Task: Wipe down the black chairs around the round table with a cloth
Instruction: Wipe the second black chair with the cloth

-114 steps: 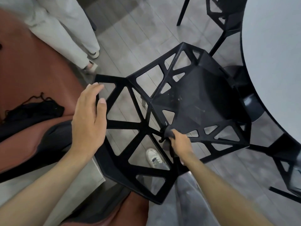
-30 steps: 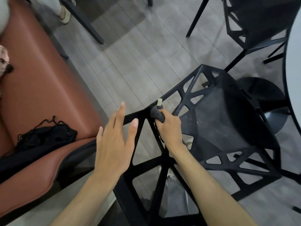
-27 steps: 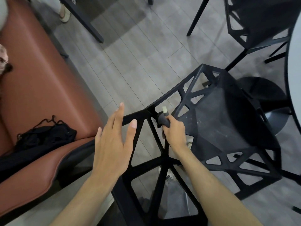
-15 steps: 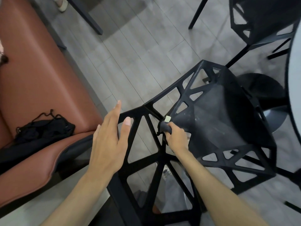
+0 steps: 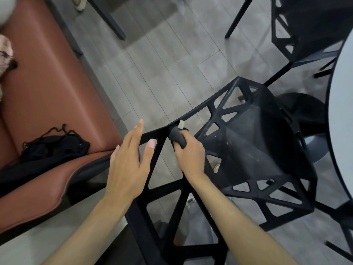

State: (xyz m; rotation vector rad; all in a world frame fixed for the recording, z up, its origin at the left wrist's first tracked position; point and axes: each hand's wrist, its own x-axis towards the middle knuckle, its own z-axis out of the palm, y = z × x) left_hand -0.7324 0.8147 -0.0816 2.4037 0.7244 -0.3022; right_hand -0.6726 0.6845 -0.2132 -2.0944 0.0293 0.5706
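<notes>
A black chair with a triangular lattice back and seat stands below me, its back nearest to me. My right hand grips a dark grey cloth with a small pale tag and presses it on the top rail of the chair back. My left hand lies flat with straight fingers on the same rail, just left of the cloth. The round white table shows at the right edge.
A second black chair stands at the upper right beside the table. A brown leather bench with a black garment on it fills the left. The table's dark round base sits behind the chair seat. Grey plank floor lies between.
My right hand has slid the cloth back up the strut to the top rail of the chair back. My left hand has stayed flat on the rail.
</notes>
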